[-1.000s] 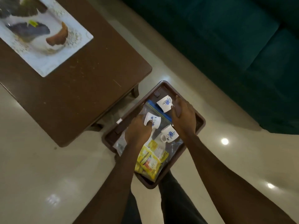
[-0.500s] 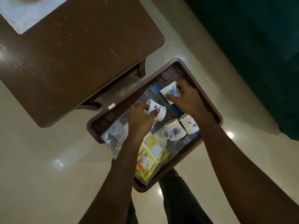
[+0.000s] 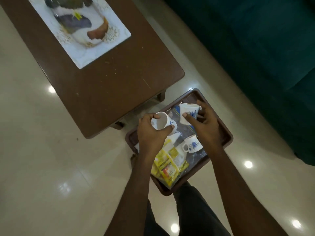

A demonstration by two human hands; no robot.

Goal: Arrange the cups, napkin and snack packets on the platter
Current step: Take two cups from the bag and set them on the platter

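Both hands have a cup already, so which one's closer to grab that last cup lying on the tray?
Right, probably. The right hand hangs just above the loose cup near the tray edge; the left hand sits farther over, above the yellow packets. Either must first free its fingers.

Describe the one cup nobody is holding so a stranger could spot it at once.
Find the brown tray on the person's lap, beside the wooden coffee table. On it, near the right forearm, sits a white cup with a blue flower, resting on clear plastic beside the yellow snack packets. Unlike the two lifted cups, no hand touches it.
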